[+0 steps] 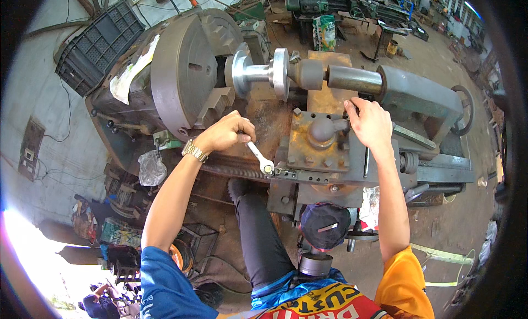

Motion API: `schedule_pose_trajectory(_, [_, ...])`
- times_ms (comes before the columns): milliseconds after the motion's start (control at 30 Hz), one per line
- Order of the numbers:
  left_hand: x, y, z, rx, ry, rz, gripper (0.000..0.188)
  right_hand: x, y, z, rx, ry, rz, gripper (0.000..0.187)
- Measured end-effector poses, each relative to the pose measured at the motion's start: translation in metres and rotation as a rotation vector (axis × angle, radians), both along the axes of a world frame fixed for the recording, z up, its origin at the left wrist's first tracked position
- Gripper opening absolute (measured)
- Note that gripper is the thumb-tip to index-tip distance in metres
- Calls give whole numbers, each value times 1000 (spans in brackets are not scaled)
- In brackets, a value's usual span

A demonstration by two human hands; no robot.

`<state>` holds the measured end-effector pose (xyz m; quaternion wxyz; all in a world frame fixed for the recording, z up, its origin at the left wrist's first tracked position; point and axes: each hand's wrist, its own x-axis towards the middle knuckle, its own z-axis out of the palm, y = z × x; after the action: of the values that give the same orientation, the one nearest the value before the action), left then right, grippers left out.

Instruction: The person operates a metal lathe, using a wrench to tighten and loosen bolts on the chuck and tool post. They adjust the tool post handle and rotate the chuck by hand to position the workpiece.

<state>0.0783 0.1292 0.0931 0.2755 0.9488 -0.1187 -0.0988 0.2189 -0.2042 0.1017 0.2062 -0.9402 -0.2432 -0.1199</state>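
Note:
My left hand (234, 131) is closed round one end of a steel wrench (255, 151). The wrench's other end sits at a bolt head at the left tip of a dark bar with small screws (302, 176). That bar lies along the near side of a rusty square tool post (302, 136) on a lathe. A domed clamp with a lever (324, 129) tops the post, and my right hand (372, 123) is curled over the lever's outer end; its fingertips are partly hidden. Beyond, a shiny spool-shaped metal workpiece (258, 72) spans from the chuck to the tailstock side.
The large round chuck (179, 71) stands at left, its jaws jutting toward my left wrist. At right is the tailstock (421, 93) with its handwheel. A dark cap (324, 225) rests near my body. A black plastic crate (102, 49) leans by the wall.

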Motion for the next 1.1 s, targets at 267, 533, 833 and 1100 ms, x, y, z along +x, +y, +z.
schedule_pose_trajectory(267, [-12,-15,1,-206,3,-4,8,1,1,-2,3,-29,13,37])
schedule_pose_trajectory(533, [-14,10,12,-93,23,101,9,-3,0,2,11,-33,17,37])
schedule_pose_trajectory(833, [-11,1,0,9,15,83,9,-2,-1,1,-2,-12,17,37])
schedule_pose_trajectory(1100, [-9,2,-3,55,31,57,9,-2,-1,1,-6,-24,13,37])
